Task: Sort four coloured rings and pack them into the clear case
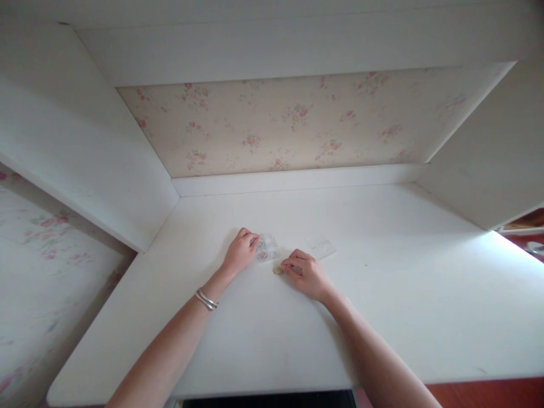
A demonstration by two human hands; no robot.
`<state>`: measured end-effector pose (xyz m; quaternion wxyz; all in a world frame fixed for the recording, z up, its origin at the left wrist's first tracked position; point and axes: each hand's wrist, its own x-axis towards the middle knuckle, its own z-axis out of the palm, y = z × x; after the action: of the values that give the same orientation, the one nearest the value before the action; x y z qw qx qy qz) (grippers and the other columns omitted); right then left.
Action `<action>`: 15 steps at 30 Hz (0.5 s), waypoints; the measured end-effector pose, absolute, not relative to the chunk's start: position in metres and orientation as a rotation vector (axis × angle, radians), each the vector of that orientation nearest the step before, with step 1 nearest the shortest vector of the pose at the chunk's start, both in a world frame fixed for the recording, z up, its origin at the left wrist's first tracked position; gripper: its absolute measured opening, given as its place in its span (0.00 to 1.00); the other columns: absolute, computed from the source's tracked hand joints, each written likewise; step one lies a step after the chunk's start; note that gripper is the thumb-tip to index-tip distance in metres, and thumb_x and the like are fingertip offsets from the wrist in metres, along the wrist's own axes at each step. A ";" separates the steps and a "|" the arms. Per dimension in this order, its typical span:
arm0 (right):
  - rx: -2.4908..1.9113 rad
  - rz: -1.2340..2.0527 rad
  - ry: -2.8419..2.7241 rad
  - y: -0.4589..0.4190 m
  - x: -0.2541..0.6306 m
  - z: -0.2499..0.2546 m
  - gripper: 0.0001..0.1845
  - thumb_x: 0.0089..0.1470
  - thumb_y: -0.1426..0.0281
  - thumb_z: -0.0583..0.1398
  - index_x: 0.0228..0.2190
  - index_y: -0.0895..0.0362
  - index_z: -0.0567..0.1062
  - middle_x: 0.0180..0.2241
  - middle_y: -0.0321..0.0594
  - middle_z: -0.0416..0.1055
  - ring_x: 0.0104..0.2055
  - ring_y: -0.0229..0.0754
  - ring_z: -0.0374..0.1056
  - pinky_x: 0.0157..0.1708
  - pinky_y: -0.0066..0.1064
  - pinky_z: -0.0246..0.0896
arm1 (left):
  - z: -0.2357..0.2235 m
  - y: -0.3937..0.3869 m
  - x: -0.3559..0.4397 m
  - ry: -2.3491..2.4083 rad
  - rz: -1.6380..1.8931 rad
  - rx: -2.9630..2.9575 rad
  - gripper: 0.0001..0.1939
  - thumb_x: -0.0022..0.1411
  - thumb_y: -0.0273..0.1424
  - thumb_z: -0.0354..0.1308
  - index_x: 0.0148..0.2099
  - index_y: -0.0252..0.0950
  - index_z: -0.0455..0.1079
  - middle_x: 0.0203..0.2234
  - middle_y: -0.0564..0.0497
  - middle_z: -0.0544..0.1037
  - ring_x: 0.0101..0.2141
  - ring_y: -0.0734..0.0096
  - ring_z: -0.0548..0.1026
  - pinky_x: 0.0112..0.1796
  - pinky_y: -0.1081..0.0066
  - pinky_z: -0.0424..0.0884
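Observation:
A small clear plastic box with compartments lies on the white desk, holding several tiny ring-shaped pieces, some greenish and some reddish. The fingers of my left hand are closed at its left edge. Just in front of the box is a yellow ring, or a few lying together; they are too small to tell apart. My right hand is curled, thumb and fingertips pinched at the ring's right edge. Behind that hand a clear, flat lid-like piece rests on the desk.
The white desk has raised side panels left and right, with an overhead board. Flowered wallpaper covers the back. A dark object shows below the front edge.

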<state>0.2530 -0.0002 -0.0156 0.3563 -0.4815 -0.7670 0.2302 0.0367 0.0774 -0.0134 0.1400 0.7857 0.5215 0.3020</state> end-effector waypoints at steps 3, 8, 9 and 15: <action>-1.233 0.572 -1.976 0.000 0.253 -0.017 0.09 0.57 0.68 0.56 0.32 0.52 0.77 0.31 0.37 0.69 0.31 0.36 0.65 0.33 0.28 0.58 | -0.007 0.071 0.033 1.511 0.968 2.201 0.10 0.63 0.31 0.50 0.38 0.36 0.72 0.33 0.50 0.70 0.36 0.70 0.70 0.40 0.70 0.67; -1.198 0.474 -2.096 -0.002 0.251 -0.015 0.06 0.54 0.68 0.59 0.33 0.50 0.77 0.32 0.37 0.69 0.34 0.38 0.65 0.37 0.31 0.56 | 0.003 0.041 0.030 1.466 1.024 2.125 0.11 0.64 0.34 0.49 0.39 0.36 0.71 0.34 0.50 0.71 0.32 0.73 0.70 0.36 0.72 0.68; -1.197 0.455 -2.135 -0.002 0.251 -0.015 0.06 0.53 0.68 0.60 0.33 0.50 0.77 0.32 0.37 0.69 0.34 0.38 0.65 0.37 0.32 0.55 | 0.003 0.033 0.030 1.448 1.009 2.113 0.11 0.65 0.35 0.49 0.39 0.37 0.71 0.34 0.50 0.71 0.32 0.73 0.70 0.35 0.72 0.68; -1.243 0.398 -2.217 -0.003 0.246 -0.017 0.06 0.51 0.68 0.61 0.33 0.50 0.77 0.34 0.37 0.67 0.36 0.38 0.65 0.38 0.33 0.53 | -0.004 0.003 0.033 1.391 0.890 2.226 0.10 0.65 0.32 0.48 0.43 0.39 0.70 0.36 0.50 0.70 0.38 0.71 0.71 0.42 0.71 0.68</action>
<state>0.2464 -0.0032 -0.0170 0.2807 -0.4638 -0.8271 0.1485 0.0334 0.0026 -0.0036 0.1840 0.7893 0.4935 0.3157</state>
